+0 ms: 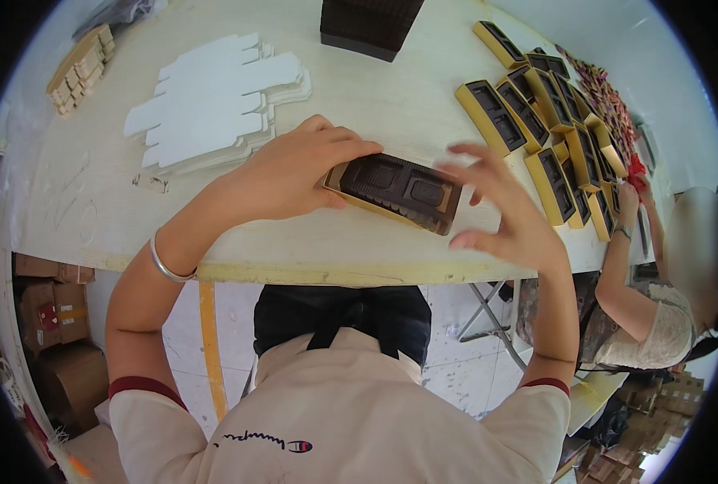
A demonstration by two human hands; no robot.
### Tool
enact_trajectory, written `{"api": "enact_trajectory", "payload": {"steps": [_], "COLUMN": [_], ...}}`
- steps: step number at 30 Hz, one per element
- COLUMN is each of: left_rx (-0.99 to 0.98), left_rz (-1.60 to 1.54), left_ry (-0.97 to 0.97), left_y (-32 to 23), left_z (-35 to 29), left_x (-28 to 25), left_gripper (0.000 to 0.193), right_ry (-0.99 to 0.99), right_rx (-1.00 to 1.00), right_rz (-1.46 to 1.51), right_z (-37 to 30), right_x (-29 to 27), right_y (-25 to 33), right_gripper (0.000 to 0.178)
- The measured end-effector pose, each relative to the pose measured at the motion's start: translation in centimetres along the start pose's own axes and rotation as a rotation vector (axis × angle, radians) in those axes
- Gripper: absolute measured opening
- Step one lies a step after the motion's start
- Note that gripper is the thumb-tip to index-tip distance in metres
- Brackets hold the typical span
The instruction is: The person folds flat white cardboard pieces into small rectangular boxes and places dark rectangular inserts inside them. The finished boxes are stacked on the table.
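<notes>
Yellow box with black insert lies near bench front edge, mid-length. Left hand grips its left end; right hand open by right end, contact unclear. Risk: insert seems to overhang box's near side; uneven pressing could jam it

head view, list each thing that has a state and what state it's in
Held gold box: open-topped
Dark tray: in the box, recesses empty
Left hand: gripping the box's left end
Right hand: open, fingers spread by the right end, contact unclear
White card blanks: flat, stacked
Other gold boxes: open, piled
</notes>
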State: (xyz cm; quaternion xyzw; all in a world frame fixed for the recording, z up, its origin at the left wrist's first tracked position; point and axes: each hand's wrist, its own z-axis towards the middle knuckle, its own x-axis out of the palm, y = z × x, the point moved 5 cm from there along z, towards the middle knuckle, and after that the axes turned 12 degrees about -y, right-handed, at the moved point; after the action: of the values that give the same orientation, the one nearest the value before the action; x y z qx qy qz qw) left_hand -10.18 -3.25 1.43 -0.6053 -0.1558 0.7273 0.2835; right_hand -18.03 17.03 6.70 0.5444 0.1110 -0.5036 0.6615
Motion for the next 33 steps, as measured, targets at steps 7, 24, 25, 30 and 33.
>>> {"api": "enact_trajectory", "payload": {"steps": [7,24,25,30,33], "left_rx": [0.137,0.168,0.170,0.185,0.213], "left_rz": [-0.133,0.022,0.027,0.136,0.273], "left_ry": [0.071,0.059,0.053,-0.001,-0.042], "left_y": [-1.0,-1.4,-1.4,-2.1,-2.3], "left_z": [0.7,-0.6,-0.7,-1.0,-1.2], "left_x": [0.5,1.3,1.2,1.3,1.7], "left_gripper": [0.079,0.100,0.096,0.081,0.079], "right_ry": [-0.030,0.009,0.045,0.132,0.144], "right_rx": [-0.331,-0.355,-0.331,-0.271,-0.321], "right_rz": [-0.193,-0.245,-0.240,-0.254,-0.374], "right_z": [-1.2,-1.4,-1.1,-0.6,-1.0], "right_x": [4.4,4.8,4.7,5.1,5.9], "right_y": [0.7,2.3,2.2,2.2,1.8], "right_gripper": [0.043,0.033,0.029,0.023,0.028]}}
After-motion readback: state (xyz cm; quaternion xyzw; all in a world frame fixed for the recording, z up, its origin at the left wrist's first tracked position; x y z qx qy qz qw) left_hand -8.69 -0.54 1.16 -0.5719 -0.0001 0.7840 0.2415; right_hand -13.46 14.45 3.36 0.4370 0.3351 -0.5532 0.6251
